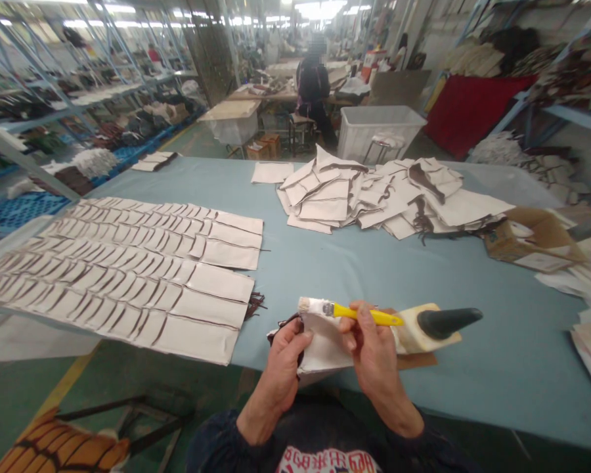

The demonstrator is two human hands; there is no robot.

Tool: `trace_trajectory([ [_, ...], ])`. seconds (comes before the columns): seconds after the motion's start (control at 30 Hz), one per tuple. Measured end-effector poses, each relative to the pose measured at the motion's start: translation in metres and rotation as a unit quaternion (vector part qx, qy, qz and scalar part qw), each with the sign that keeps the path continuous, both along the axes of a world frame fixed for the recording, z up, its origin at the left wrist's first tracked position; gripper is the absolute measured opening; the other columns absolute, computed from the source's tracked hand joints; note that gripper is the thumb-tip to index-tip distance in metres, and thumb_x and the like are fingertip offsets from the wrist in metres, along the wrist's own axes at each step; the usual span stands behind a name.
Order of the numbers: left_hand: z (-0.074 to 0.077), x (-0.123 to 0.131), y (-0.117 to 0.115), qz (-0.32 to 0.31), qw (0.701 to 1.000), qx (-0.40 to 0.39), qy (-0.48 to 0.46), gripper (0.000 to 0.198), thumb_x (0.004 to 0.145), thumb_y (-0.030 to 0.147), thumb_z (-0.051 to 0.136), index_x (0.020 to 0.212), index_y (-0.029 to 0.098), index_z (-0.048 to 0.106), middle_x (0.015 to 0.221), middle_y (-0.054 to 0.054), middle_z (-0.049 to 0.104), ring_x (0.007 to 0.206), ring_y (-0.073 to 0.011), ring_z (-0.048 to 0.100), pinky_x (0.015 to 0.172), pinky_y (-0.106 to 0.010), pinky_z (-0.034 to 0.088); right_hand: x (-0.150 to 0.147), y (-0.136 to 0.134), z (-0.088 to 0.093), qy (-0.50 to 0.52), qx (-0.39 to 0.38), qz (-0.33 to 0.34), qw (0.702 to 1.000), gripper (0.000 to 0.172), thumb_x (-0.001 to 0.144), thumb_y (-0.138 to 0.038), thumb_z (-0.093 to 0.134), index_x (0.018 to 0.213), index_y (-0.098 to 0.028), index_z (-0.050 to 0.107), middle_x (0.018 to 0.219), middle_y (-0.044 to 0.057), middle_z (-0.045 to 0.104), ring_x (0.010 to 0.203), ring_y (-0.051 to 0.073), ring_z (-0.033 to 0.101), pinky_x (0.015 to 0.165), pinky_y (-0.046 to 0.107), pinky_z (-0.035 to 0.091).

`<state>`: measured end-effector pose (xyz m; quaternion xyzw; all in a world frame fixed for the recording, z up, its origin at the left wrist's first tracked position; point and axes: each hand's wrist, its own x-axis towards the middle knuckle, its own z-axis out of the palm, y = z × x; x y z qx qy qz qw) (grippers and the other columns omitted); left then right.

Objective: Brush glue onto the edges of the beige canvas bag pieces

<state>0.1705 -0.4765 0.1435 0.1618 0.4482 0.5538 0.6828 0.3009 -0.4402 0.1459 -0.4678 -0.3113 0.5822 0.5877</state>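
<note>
My right hand (374,348) is closed around the yellow handle of a paintbrush (347,312), whose pale bristles point left. Those bristles lie at the upper left corner of a white fabric piece with dark brown edging (325,345). The left edge of this piece is pinched between the thumb and fingers of my left hand (283,361). To the right of my right hand stands a cream-coloured container (414,335) with a dark cone-shaped object (448,322) on it. A brown flat sheet (418,360) lies beneath the container.
Overlapping rows of white pieces with brown edges (128,269) cover the table's left side. A loose pile of similar pieces (374,197) lies at the back, near a cardboard box (532,240). Beyond the blue table (295,263), a person (312,85) sits near a white bin (379,125).
</note>
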Motion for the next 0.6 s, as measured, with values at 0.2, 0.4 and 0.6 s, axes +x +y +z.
trace_trajectory([
  [0.2,0.002,-0.001,0.002,0.016,0.999,-0.033,-0.017,0.038,0.07,0.029,0.085,0.105,0.015,0.078,0.092,-0.006,0.082,0.086,-0.022,0.075,0.069,-0.024,0.054,0.003,-0.001,-0.023,-0.285,0.304,0.005,0.909,0.023,0.105,-0.038,0.057,0.093,-0.022,0.067,0.067,0.0,0.068,0.059,0.016,0.063,0.058,0.027,0.052],
  [0.4,0.011,-0.004,0.006,0.035,0.997,-0.057,-0.049,0.035,0.064,0.024,0.085,0.098,0.015,0.08,0.087,-0.006,0.082,0.085,-0.0232,0.075,0.069,-0.024,0.054,0.019,0.006,-0.015,-0.31,0.483,0.1,0.813,0.012,0.106,-0.022,0.054,0.105,-0.023,0.066,0.08,0.004,0.072,0.07,0.017,0.068,0.066,0.029,0.056],
  [0.6,0.016,-0.008,0.006,0.009,0.998,-0.053,-0.029,0.037,0.065,0.025,0.086,0.099,0.012,0.081,0.087,-0.007,0.081,0.075,-0.0189,0.072,0.065,-0.022,0.052,0.028,0.014,-0.004,-0.39,0.543,0.156,0.727,0.015,0.105,-0.015,0.053,0.113,-0.02,0.065,0.085,0.006,0.073,0.07,0.018,0.068,0.064,0.029,0.056],
])
